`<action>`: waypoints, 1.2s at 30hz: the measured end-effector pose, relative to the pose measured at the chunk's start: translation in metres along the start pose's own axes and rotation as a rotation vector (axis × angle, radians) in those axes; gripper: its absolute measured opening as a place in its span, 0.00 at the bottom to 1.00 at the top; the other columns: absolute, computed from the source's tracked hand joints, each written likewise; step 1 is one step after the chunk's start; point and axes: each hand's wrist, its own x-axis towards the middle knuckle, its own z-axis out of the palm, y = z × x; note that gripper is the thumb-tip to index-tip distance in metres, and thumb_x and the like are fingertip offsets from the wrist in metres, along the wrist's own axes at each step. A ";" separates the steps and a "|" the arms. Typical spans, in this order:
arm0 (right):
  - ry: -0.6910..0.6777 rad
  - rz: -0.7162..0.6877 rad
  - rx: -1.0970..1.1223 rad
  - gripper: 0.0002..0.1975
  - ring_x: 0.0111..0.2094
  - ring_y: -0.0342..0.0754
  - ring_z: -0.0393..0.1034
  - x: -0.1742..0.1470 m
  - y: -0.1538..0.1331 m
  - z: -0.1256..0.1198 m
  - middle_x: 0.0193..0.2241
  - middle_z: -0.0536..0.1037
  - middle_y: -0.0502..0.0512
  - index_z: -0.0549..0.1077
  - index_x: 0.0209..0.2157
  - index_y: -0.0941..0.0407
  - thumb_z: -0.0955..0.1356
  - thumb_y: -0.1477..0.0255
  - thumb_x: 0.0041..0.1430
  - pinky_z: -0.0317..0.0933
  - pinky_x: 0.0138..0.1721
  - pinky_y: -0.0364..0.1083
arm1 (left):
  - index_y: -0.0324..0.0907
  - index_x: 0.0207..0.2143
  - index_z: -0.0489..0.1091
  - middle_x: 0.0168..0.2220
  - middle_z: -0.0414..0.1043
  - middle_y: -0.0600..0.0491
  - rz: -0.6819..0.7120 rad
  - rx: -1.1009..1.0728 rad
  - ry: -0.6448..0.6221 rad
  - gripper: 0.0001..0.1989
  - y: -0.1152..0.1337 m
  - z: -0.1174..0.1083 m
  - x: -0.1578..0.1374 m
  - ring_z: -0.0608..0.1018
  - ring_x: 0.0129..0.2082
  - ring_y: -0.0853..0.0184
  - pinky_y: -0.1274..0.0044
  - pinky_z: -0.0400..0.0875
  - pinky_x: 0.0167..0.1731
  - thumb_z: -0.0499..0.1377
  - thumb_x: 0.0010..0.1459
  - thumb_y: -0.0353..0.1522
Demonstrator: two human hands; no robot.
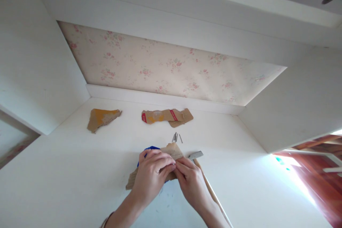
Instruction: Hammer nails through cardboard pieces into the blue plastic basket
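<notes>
My left hand point(153, 171) and my right hand point(189, 174) meet at the front middle of the white surface, fingers pinched on a torn piece of cardboard point(172, 150). More ragged brown cardboard juts out to the left of my left hand. Something blue point(152, 147) shows behind the left fingers; its kind is hidden. Just beyond the cardboard lie several nails point(175, 137). A hammer point(197, 155) rests to the right, its long wooden handle running toward me past my right forearm.
Two torn cardboard scraps lie farther back, one with a yellow patch point(103, 119), the other a strip with red bands point(165, 115). White panels stand at left and right point(288, 103). A thick white shelf point(187, 10) overhangs floral wallpaper point(160, 64).
</notes>
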 end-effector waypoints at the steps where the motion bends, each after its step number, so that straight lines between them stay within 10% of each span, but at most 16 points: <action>1: -0.016 0.012 0.018 0.12 0.37 0.49 0.72 0.000 -0.001 0.000 0.35 0.77 0.53 0.79 0.38 0.50 0.64 0.76 0.66 0.65 0.39 0.45 | 0.53 0.34 0.77 0.37 0.80 0.59 0.000 0.014 0.014 0.05 0.000 0.000 -0.001 0.77 0.42 0.63 0.63 0.61 0.50 0.61 0.62 0.34; 7: 0.077 0.144 0.124 0.30 0.32 0.46 0.70 -0.018 0.006 -0.009 0.43 0.72 0.54 0.63 0.61 0.48 0.70 0.71 0.59 0.70 0.35 0.46 | 0.52 0.33 0.77 0.38 0.81 0.59 -0.045 0.035 0.003 0.08 -0.002 0.002 -0.002 0.79 0.40 0.64 0.62 0.58 0.53 0.61 0.61 0.29; 14: 0.342 0.439 -0.073 0.20 0.29 0.48 0.71 -0.065 0.067 -0.035 0.41 0.74 0.57 0.70 0.51 0.52 0.63 0.56 0.64 0.69 0.30 0.47 | 0.52 0.34 0.76 0.32 0.80 0.60 -0.069 0.022 -0.056 0.10 -0.002 0.002 -0.001 0.79 0.35 0.65 0.63 0.57 0.51 0.59 0.62 0.28; 21: 0.139 0.506 -0.494 0.14 0.41 0.60 0.73 -0.100 0.106 -0.014 0.40 0.76 0.60 0.70 0.45 0.50 0.61 0.59 0.64 0.65 0.40 0.55 | 0.52 0.37 0.77 0.34 0.81 0.59 -0.022 0.097 -0.067 0.10 -0.006 0.004 -0.001 0.79 0.36 0.64 0.65 0.59 0.45 0.57 0.65 0.30; 31: 0.196 0.704 -0.024 0.25 0.18 0.44 0.63 -0.078 0.070 -0.031 0.23 0.67 0.47 0.67 0.38 0.52 0.49 0.52 0.68 0.53 0.17 0.42 | 0.55 0.45 0.76 0.39 0.81 0.59 0.009 0.182 -0.119 0.13 0.001 0.003 0.001 0.77 0.39 0.63 0.65 0.58 0.45 0.56 0.65 0.29; 36: 0.271 0.807 0.685 0.30 0.15 0.35 0.46 -0.074 0.001 -0.044 0.21 0.56 0.40 0.67 0.45 0.52 0.65 0.42 0.54 0.38 0.13 0.35 | 0.59 0.46 0.75 0.39 0.81 0.61 -0.009 0.194 -0.138 0.15 0.004 0.004 0.002 0.77 0.39 0.63 0.64 0.55 0.45 0.58 0.64 0.28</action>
